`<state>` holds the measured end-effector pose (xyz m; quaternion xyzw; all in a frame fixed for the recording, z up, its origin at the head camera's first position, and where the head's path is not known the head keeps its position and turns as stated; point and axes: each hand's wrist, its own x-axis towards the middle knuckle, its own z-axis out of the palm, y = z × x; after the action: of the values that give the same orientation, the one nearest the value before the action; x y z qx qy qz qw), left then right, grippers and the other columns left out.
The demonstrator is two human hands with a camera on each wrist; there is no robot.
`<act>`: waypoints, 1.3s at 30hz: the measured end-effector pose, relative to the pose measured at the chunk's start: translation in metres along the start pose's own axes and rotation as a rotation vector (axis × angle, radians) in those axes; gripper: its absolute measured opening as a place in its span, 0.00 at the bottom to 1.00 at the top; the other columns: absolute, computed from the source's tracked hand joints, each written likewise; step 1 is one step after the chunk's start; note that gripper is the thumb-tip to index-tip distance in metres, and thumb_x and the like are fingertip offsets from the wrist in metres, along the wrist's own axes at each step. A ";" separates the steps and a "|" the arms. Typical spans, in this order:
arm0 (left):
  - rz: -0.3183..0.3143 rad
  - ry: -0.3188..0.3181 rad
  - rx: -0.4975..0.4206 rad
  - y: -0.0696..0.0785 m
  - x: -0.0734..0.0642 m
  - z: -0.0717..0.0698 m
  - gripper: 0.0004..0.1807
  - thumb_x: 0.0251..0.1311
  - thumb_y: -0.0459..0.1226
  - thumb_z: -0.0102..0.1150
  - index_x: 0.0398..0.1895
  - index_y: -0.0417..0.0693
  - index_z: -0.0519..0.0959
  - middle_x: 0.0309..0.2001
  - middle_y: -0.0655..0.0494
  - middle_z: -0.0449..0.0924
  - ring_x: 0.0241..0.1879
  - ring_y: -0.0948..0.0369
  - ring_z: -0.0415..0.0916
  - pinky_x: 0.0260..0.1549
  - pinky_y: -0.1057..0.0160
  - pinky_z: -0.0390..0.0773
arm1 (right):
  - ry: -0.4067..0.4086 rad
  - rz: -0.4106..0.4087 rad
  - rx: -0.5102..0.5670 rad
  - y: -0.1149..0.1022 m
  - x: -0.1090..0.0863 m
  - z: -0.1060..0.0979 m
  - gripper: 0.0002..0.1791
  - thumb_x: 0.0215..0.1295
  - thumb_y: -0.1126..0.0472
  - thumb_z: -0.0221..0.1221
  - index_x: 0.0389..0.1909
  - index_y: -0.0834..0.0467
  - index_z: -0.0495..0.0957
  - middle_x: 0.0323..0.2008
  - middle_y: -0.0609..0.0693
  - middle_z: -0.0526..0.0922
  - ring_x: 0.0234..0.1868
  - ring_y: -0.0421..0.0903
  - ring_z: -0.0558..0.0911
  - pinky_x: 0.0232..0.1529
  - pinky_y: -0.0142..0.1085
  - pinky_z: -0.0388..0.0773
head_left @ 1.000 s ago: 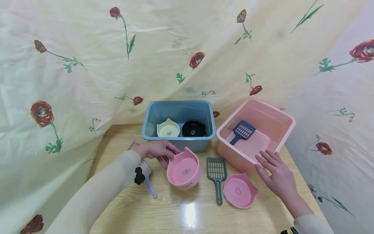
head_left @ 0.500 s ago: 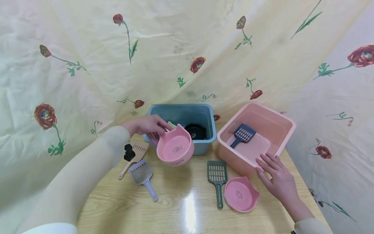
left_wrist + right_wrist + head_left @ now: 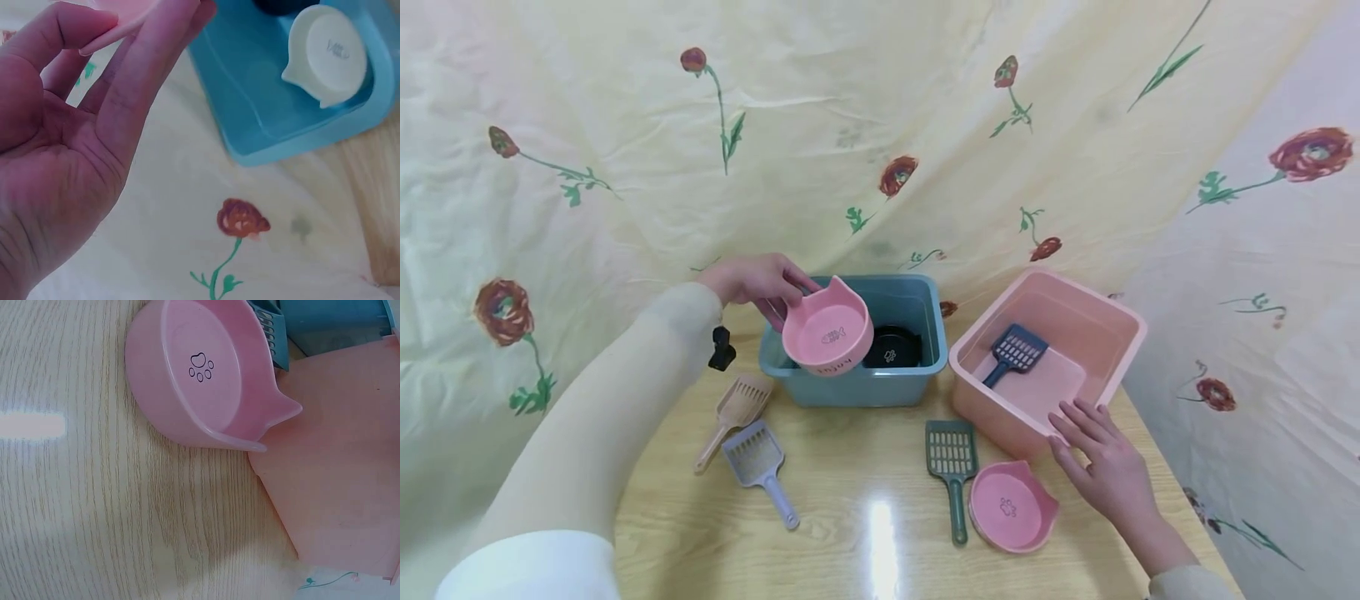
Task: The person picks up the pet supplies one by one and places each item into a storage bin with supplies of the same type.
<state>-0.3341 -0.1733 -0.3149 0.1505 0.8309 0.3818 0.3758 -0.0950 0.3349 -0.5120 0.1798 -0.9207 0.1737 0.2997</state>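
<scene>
My left hand (image 3: pixel 758 283) pinches a pink cat-eared bowl (image 3: pixel 827 327) by its rim, with the fish print inside showing. The bowl is held over the left part of the blue bin (image 3: pixel 865 390), tilted toward the camera. Inside that bin sit a black bowl (image 3: pixel 892 345) and a cream cat-eared bowl (image 3: pixel 331 56); the held bowl hides the cream one in the head view. My right hand (image 3: pixel 1105 462) has its fingers extended at the near rim of the pink bin (image 3: pixel 1120 367). A dark blue litter scoop (image 3: pixel 1017 350) lies in the pink bin.
A second pink bowl (image 3: pixel 1011 507) with a paw print stands before the pink bin, beside a green litter scoop (image 3: pixel 953 467). Beige (image 3: pixel 736 410) and lavender (image 3: pixel 758 467) scoops lie at the left. Floral cloth (image 3: pixel 820 133) hangs behind the table.
My left hand has lifted the pink bowl and carried it back and left, from above the table to over the blue bin. My right hand stays at the pink bin's rim.
</scene>
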 end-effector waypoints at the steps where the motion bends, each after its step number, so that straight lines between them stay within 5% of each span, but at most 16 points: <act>1: 0.000 0.012 0.009 0.000 0.002 -0.002 0.26 0.72 0.29 0.56 0.73 0.36 0.75 0.43 0.43 0.91 0.36 0.53 0.91 0.41 0.51 0.92 | 0.003 -0.004 0.002 0.000 0.000 0.000 0.42 0.82 0.31 0.43 0.54 0.64 0.88 0.57 0.64 0.87 0.67 0.62 0.80 0.84 0.41 0.54; 9: 0.010 0.076 0.137 0.005 0.017 -0.011 0.23 0.75 0.33 0.60 0.72 0.41 0.78 0.51 0.41 0.89 0.40 0.49 0.90 0.42 0.52 0.92 | -0.010 -0.003 -0.006 0.000 -0.001 0.000 0.42 0.82 0.30 0.43 0.55 0.63 0.88 0.58 0.64 0.87 0.65 0.65 0.80 0.84 0.39 0.51; 14: -0.043 0.091 0.223 0.004 0.034 -0.008 0.23 0.75 0.31 0.59 0.71 0.41 0.78 0.58 0.39 0.85 0.43 0.49 0.90 0.45 0.53 0.91 | 0.004 -0.008 -0.008 0.001 -0.003 0.002 0.41 0.83 0.31 0.43 0.54 0.63 0.88 0.58 0.64 0.87 0.75 0.51 0.75 0.84 0.41 0.53; 22: -0.110 0.108 0.268 -0.020 0.072 0.000 0.22 0.74 0.30 0.61 0.70 0.41 0.80 0.61 0.39 0.83 0.41 0.49 0.89 0.42 0.55 0.91 | 0.033 -0.033 0.007 0.000 -0.003 0.004 0.39 0.83 0.32 0.45 0.53 0.64 0.89 0.56 0.64 0.88 0.80 0.30 0.59 0.84 0.41 0.53; 30: -0.153 0.133 0.275 -0.031 0.098 0.015 0.21 0.75 0.29 0.60 0.69 0.41 0.80 0.63 0.38 0.80 0.44 0.48 0.87 0.44 0.53 0.91 | 0.023 -0.019 -0.011 0.001 -0.002 0.002 0.40 0.83 0.32 0.45 0.54 0.63 0.89 0.57 0.64 0.87 0.79 0.39 0.67 0.84 0.39 0.52; 39: -0.174 0.198 0.499 -0.044 0.117 0.022 0.18 0.72 0.32 0.65 0.62 0.47 0.86 0.62 0.45 0.83 0.45 0.53 0.83 0.38 0.57 0.89 | 0.048 -0.041 -0.007 0.003 -0.001 0.004 0.37 0.83 0.35 0.47 0.51 0.64 0.89 0.56 0.65 0.88 0.80 0.32 0.62 0.84 0.41 0.54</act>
<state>-0.3945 -0.1287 -0.4169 0.1282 0.9417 0.1447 0.2754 -0.0968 0.3362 -0.5162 0.1932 -0.9099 0.1686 0.3260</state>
